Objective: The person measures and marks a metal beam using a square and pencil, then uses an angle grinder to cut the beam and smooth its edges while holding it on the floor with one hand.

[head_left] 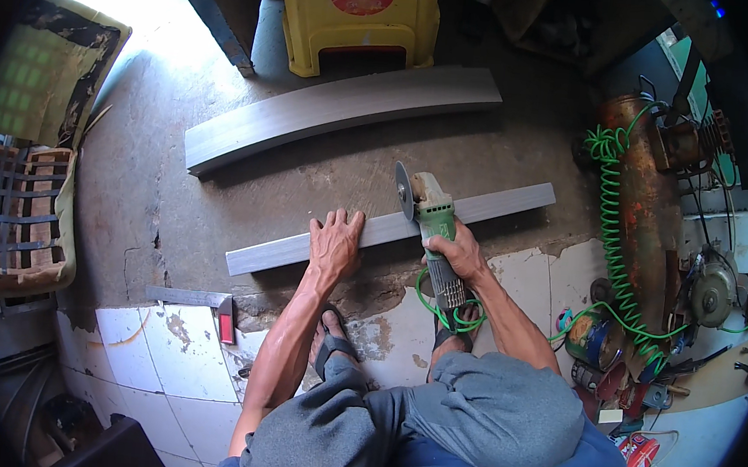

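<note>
A slim grey metal tube (280,255) lies across the ground in front of me, slightly raised toward the right. My left hand (335,241) rests on its left half, fingers spread and pressed over the top. My right hand (460,251) is wrapped round the green body of an angle grinder (441,230). The grinder's thin disc (405,190) stands near-upright at the tube's far side; whether it touches the metal cannot be told. Farther off lies a wider grey metal beam (340,112).
A square (189,296) with a red handle lies left of my feet. Beyond the beam stands a yellow plastic stool (360,22). A rusty tank (644,202) with a coiled green hose (613,226) is at right, near a circular saw (712,289). A worn crate (20,210) stands left.
</note>
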Demonstrator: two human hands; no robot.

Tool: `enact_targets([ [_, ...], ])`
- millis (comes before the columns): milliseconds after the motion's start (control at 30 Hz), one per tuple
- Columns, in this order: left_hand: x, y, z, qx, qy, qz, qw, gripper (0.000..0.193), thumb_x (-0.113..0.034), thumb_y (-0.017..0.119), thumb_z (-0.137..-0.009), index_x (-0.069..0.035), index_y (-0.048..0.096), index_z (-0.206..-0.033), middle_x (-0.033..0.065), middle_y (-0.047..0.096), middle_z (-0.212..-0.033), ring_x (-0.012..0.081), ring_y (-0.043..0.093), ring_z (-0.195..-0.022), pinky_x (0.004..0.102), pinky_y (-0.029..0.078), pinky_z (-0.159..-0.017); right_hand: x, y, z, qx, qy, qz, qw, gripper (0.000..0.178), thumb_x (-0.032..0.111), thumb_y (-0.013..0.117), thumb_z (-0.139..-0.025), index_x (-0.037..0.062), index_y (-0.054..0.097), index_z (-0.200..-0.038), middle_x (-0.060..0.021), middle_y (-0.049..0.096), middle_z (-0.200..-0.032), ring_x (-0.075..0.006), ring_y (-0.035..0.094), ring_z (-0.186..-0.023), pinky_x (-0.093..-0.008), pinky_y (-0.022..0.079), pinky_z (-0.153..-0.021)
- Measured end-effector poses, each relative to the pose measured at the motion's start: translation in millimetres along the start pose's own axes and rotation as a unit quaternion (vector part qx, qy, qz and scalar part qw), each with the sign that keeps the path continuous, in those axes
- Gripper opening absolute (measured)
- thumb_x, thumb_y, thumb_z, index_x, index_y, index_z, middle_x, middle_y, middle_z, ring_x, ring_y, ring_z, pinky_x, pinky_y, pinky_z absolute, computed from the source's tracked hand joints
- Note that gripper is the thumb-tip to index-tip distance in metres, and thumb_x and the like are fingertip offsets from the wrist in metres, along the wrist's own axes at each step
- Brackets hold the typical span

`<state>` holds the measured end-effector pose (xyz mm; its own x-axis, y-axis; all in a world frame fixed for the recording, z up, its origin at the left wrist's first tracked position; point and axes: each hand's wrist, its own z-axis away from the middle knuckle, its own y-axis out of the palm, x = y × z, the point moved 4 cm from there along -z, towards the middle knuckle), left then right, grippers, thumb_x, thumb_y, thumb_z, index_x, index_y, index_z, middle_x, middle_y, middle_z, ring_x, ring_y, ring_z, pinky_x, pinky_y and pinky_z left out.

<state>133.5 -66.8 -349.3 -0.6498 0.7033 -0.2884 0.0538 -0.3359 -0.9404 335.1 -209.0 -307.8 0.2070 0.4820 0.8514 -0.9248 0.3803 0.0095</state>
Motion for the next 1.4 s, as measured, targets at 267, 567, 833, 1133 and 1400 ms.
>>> enact_targets([
  [267, -3.2, 0.5, 4.0, -0.023, 0.003, -0.008, 1.0, 0.049, -0.01, 0.073, -0.077, -0.013, 0.058, -0.123, 0.0149, 0.06, -0.116, 0.0334, 0.059, -0.116, 0.0524, 0.041, -0.091, -6.1, -1.6, 2.4, 0.0, 0.006, -0.016, 1.0, 0.055, 0.022, 0.074, -0.082, -0.0024, 0.052, -0.127, -0.0092, 0.062, -0.095, -0.0185, 0.071, -0.07, -0.0319, 0.059, -0.063],
  [567, -3.4, 1.1, 4.1, -0.022, 0.003, -0.004, 1.0, 0.046, -0.01, 0.071, -0.079, -0.013, 0.057, -0.122, 0.0148, 0.06, -0.116, 0.0331, 0.058, -0.117, 0.0523, 0.042, -0.091, -6.2, -2.7, 1.2, 0.001, 0.012, -0.006, 1.0, 0.058, 0.023, 0.075, -0.082, -0.0028, 0.052, -0.128, -0.0098, 0.061, -0.098, -0.019, 0.072, -0.071, -0.0318, 0.06, -0.064],
  [833, -3.5, 0.1, 4.6, -0.031, 0.001, -0.008, 0.999, 0.043, -0.01, 0.07, -0.081, -0.013, 0.057, -0.122, 0.0149, 0.06, -0.115, 0.0331, 0.059, -0.116, 0.0524, 0.042, -0.091, -5.5, -2.7, 1.0, 0.001, 0.01, 0.002, 1.0, 0.059, 0.024, 0.076, -0.081, -0.0032, 0.052, -0.128, -0.0103, 0.062, -0.099, -0.0192, 0.072, -0.072, -0.0318, 0.06, -0.064],
  [1133, -2.9, 1.5, 4.0, -0.025, -0.001, -0.009, 1.0, 0.04, -0.011, 0.067, -0.085, -0.013, 0.057, -0.123, 0.0156, 0.06, -0.116, 0.0337, 0.059, -0.115, 0.0536, 0.041, -0.093, -3.0, -1.5, 1.5, 0.003, 0.01, 0.017, 1.0, 0.053, 0.024, 0.076, -0.082, -0.0023, 0.054, -0.123, -0.0093, 0.063, -0.096, -0.0182, 0.071, -0.071, -0.0324, 0.059, -0.064],
  [1400, -3.9, -2.0, 4.7, -0.016, -0.001, -0.005, 1.0, 0.05, -0.009, 0.074, -0.077, -0.012, 0.057, -0.124, 0.0154, 0.06, -0.116, 0.0335, 0.059, -0.117, 0.0543, 0.042, -0.093, -3.9, -1.0, 2.4, -0.01, 0.028, -0.004, 1.0, 0.055, 0.024, 0.075, -0.082, -0.004, 0.053, -0.124, -0.0102, 0.062, -0.096, -0.0198, 0.072, -0.069, -0.032, 0.06, -0.061],
])
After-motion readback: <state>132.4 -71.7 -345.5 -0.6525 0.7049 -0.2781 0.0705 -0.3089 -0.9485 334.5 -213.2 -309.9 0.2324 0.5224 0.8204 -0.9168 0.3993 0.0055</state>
